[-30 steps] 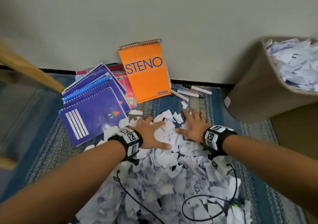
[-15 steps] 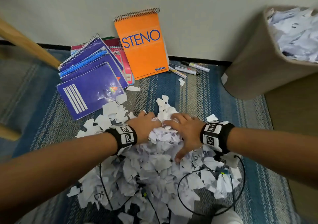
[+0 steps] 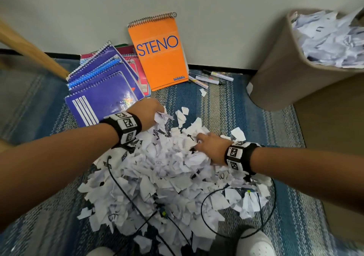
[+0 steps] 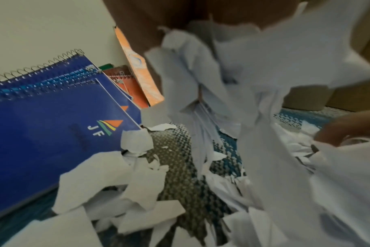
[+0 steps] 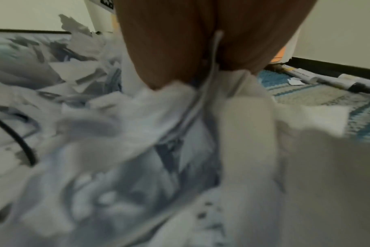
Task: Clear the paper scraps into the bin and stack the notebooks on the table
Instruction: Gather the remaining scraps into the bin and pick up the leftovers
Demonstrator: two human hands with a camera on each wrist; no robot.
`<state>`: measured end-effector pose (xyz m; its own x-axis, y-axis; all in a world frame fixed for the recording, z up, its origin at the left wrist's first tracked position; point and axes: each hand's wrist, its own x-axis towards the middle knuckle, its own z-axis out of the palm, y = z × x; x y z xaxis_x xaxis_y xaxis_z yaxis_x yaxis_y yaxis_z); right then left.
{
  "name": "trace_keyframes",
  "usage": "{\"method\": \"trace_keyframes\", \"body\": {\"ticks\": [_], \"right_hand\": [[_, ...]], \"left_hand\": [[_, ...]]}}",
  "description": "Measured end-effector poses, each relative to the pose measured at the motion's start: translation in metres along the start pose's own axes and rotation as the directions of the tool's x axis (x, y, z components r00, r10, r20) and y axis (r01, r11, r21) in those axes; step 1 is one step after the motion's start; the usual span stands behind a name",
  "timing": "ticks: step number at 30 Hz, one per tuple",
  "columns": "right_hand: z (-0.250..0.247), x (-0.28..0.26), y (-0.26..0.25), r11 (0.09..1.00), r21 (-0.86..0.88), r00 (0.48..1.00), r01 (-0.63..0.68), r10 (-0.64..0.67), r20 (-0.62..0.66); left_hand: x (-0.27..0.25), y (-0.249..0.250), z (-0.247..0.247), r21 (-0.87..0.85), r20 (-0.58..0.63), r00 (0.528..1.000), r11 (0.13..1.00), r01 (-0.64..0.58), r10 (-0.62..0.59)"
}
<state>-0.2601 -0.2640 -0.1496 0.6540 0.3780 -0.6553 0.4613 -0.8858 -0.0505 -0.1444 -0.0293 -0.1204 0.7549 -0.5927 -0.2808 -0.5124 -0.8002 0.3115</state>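
A big heap of white paper scraps [image 3: 167,177] covers the striped rug in front of me. At the heap's far left edge my left hand [image 3: 152,111] grips a bunch of scraps [image 4: 222,75], lifted just off the rug beside the purple notebooks [image 3: 104,98]. My right hand [image 3: 204,144] is dug into the heap's far right side, fingers curled into the scraps [image 5: 201,117]. The spiral notebooks lie fanned against the wall, with an orange STENO pad [image 3: 159,55] leaning upright behind them. The tan bin [image 3: 279,74] stands at the far right, full of paper.
Several markers [image 3: 210,77] lie along the wall between the pad and the bin. A wooden leg [image 3: 29,51] slants in at the far left. Black cables [image 3: 137,206] run over the heap. White shoes [image 3: 256,244] show at the bottom edge.
Both hands raked scraps toward me from near the notebooks. Since then the left hand has closed on a bunch and risen at the left, and the right has dug into the heap.
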Motion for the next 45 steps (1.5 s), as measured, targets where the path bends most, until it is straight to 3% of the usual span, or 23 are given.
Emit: {"method": "trace_keyframes", "body": {"ticks": [4, 8, 11, 14, 16, 20, 23, 27, 29, 32, 37, 42, 45], "right_hand": [[-0.020, -0.002, 0.009, 0.984, 0.164, 0.992, -0.066, 0.082, -0.097], [-0.042, 0.003, 0.004, 0.977, 0.181, 0.960, -0.108, 0.150, -0.235], [-0.039, 0.006, -0.025, 0.984, 0.154, 0.982, -0.091, 0.114, -0.149], [-0.025, 0.010, -0.052, 0.987, 0.162, 1.000, -0.009, 0.013, -0.021], [-0.021, 0.014, -0.060, 0.979, 0.204, 0.999, 0.010, -0.018, 0.038], [-0.019, 0.017, -0.072, 0.966, 0.254, 0.996, -0.035, 0.012, 0.092], [-0.006, 0.020, -0.086, 0.967, 0.234, 0.992, -0.104, 0.084, 0.092], [0.010, 0.026, -0.098, 0.986, 0.092, 0.990, -0.139, 0.138, 0.015], [0.011, 0.029, -0.093, 0.991, 0.078, 0.993, -0.112, 0.113, -0.012], [0.007, 0.031, -0.082, 0.992, 0.124, 0.999, -0.021, 0.026, -0.045], [0.006, 0.024, -0.072, 0.991, 0.093, 0.994, 0.098, -0.094, -0.050], [-0.007, 0.025, -0.054, 0.964, 0.232, 0.989, 0.133, -0.114, -0.092], [-0.023, 0.023, -0.037, 0.934, 0.328, 0.973, 0.143, -0.072, -0.220]], "left_hand": [[-0.012, -0.004, -0.011, 0.091, 0.011, 1.000, 0.996, -0.006, 0.005], [-0.037, -0.007, -0.002, 0.332, 0.095, 0.995, 0.943, -0.021, -0.012], [-0.060, -0.009, 0.032, 0.390, 0.256, 0.966, 0.918, -0.071, -0.034], [-0.079, -0.012, 0.062, 0.248, 0.381, 0.921, 0.969, -0.023, -0.075], [-0.083, -0.012, 0.068, 0.166, 0.404, 0.909, 0.986, 0.032, -0.097], [-0.088, -0.014, 0.063, 0.079, 0.448, 0.890, 0.996, 0.051, -0.081], [-0.096, -0.009, 0.066, 0.147, 0.515, 0.851, 0.988, 0.036, -0.108], [-0.105, -0.007, 0.085, 0.300, 0.426, 0.903, 0.950, -0.080, -0.059], [-0.102, -0.014, 0.089, 0.306, 0.354, 0.935, 0.944, -0.126, 0.010], [-0.092, -0.021, 0.084, 0.289, 0.312, 0.947, 0.943, -0.167, 0.072], [-0.075, -0.028, 0.070, 0.204, 0.347, 0.936, 0.970, -0.133, 0.056], [-0.058, -0.035, 0.052, 0.039, 0.220, 0.975, 0.999, 0.017, -0.026], [-0.047, -0.035, 0.030, 0.003, 0.084, 0.996, 1.000, 0.000, 0.000]]}}
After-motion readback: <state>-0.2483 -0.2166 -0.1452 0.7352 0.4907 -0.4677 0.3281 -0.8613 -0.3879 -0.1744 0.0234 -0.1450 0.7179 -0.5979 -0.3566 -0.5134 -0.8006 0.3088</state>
